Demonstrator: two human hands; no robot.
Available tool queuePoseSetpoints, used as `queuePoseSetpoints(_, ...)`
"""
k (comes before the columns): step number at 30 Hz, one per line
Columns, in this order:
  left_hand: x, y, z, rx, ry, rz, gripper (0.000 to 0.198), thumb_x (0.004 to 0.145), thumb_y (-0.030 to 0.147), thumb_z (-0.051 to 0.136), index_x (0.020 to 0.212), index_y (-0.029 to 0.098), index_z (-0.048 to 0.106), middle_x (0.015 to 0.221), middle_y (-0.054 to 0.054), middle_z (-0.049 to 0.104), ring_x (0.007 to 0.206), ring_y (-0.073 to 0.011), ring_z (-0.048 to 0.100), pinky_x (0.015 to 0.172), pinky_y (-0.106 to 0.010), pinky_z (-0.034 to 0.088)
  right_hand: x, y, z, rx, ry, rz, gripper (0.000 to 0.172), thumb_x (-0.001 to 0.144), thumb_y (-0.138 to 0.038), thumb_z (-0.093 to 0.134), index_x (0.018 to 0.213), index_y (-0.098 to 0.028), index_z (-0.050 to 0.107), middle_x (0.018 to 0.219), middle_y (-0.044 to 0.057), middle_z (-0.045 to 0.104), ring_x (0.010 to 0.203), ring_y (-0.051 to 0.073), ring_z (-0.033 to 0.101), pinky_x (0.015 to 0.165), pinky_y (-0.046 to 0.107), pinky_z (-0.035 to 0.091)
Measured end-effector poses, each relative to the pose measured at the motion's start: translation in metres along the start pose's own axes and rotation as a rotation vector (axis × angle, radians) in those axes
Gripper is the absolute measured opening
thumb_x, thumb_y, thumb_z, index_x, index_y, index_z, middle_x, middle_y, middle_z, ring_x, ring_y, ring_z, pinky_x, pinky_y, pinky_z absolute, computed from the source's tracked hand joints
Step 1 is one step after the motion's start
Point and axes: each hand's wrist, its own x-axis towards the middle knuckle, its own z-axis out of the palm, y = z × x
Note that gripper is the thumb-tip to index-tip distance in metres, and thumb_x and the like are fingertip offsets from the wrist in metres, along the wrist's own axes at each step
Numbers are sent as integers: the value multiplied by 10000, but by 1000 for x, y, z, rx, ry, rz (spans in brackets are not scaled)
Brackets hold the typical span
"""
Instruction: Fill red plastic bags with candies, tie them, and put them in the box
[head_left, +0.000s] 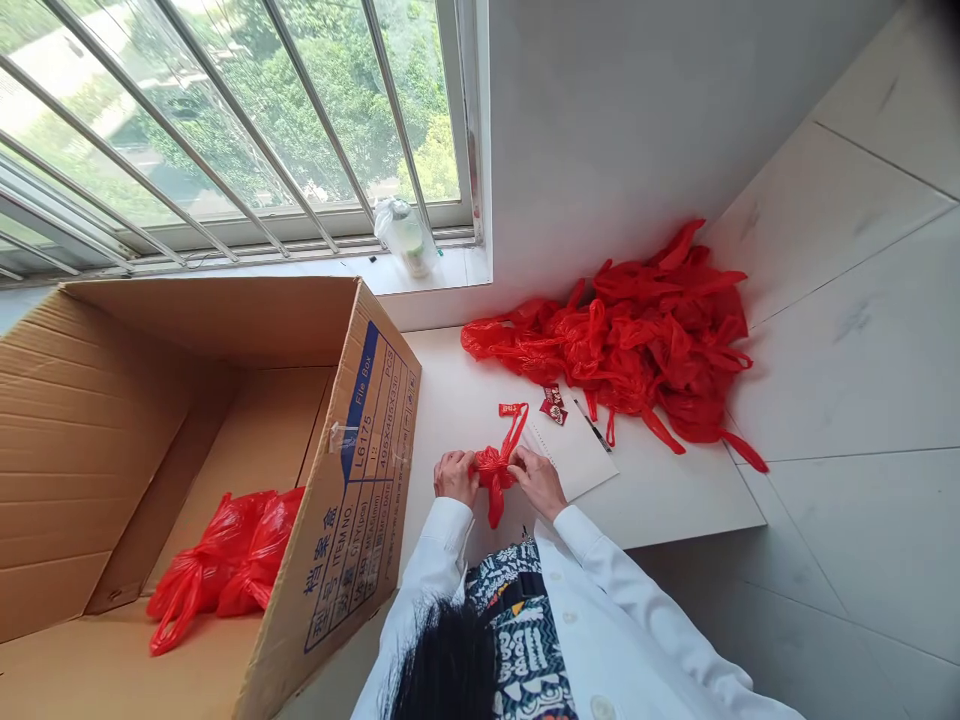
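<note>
A small red plastic bag [495, 464] is bunched up on the white table close to my body, one long handle loop stretching away from me. My left hand [455, 476] grips its left side with bent fingers. From the right, my right hand [538, 481] pinches the gathered plastic near the middle. What the bag contains, if anything, is hidden. Just beyond it lie a small red packet [512, 409] and dark red wrappers [553, 405]. A spiral notebook [581, 460] rests beside my right hand, with a pen [592, 425] at its far edge.
A large open cardboard box [379, 480] stands at the left, with filled red bags [225, 560] inside. Many loose red bags [622, 345] are heaped along the wall at the table's back right. A wrapped bottle [406, 238] stands on the sill by the barred window.
</note>
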Motion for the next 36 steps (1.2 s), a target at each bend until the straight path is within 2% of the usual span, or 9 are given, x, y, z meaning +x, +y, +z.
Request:
queuePoseSetpoints(3, 1, -5, -3, -17, 35, -33, 127, 817, 225, 489, 757, 235, 601, 878, -45, 635, 994, -215, 518, 851, -332, 385, 1, 1, -7, -10, 70, -10, 100, 819, -255, 421, 751, -219, 485, 763, -21, 589, 696, 130, 516, 635, 227, 334)
queuePoseSetpoints(6, 2, -16, -4, -21, 41, -54, 131, 804, 195, 498, 717, 232, 590, 850, -37, 645, 942, -205, 543, 799, -326, 417, 4, 17, -9, -6, 123, 70, 100, 820, -248, 393, 772, -221, 477, 760, -15, 584, 688, 138, 516, 624, 234, 335)
queuePoseSetpoints(11, 3, -22, 1, -9, 15, 9, 53, 745, 188, 555, 774, 214, 592, 866, -41, 636, 912, -221, 545, 780, -361, 444, 4, 43, -6, -38, 45, 232, 139, 785, -192, 382, 854, -214, 500, 819, 7, 596, 742, 157, 544, 668, 255, 383)
queuePoseSetpoints(13, 3, -14, 7, 1, -1, 81, 270, 679, 157, 612, 944, 208, 592, 997, -66, 613, 1011, -249, 509, 831, -391, 435, 3, 44, -5, -95, 15, 192, 278, 749, -144, 402, 996, -209, 511, 950, 36, 588, 835, 165, 547, 709, 260, 402)
queuePoseSetpoints(16, 0, 6, 18, 11, -60, 246, 556, 573, 152, 718, 1096, 238, 551, 1150, -69, 558, 1157, -275, 418, 936, -412, 387, 4, 35, -1, -223, -43, 11, 505, 710, -103, 447, 1197, -234, 470, 1115, 60, 537, 1000, 184, 498, 816, 270, 396)
queuePoseSetpoints(20, -3, 26, 34, 33, -119, 355, 350, 652, 145, 676, 982, 237, 607, 1045, -70, 607, 1121, -279, 449, 938, -443, 366, 11, 27, 5, -412, -237, -49, 325, 736, -98, 458, 995, -223, 608, 960, 62, 597, 943, 208, 502, 835, 306, 372)
queuePoseSetpoints(24, -1, 25, 40, 24, -121, 323, 262, 702, 26, 548, 861, 213, 639, 873, -77, 648, 942, -261, 544, 851, -446, 393, 13, 31, 8, -412, -250, -23, 273, 736, -88, 480, 935, -211, 621, 942, 61, 601, 949, 201, 495, 820, 296, 365)
queuePoseSetpoints(32, 20, 7, 8, -243, -9, 222, 174, 716, 118, 559, 752, 250, 667, 827, -24, 651, 856, -202, 564, 810, -342, 415, 21, 30, 1, -242, -134, 17, 180, 743, -173, 494, 865, -224, 616, 866, 18, 626, 824, 157, 532, 720, 254, 389)
queuePoseSetpoints(36, 31, -1, -8, -469, 101, 150, 95, 709, 233, 572, 707, 241, 667, 749, -11, 638, 791, -181, 566, 767, -306, 435, 33, 22, -11, 143, -2, 87, 167, 712, -247, 500, 799, -226, 641, 770, -18, 654, 708, 139, 554, 643, 237, 407)
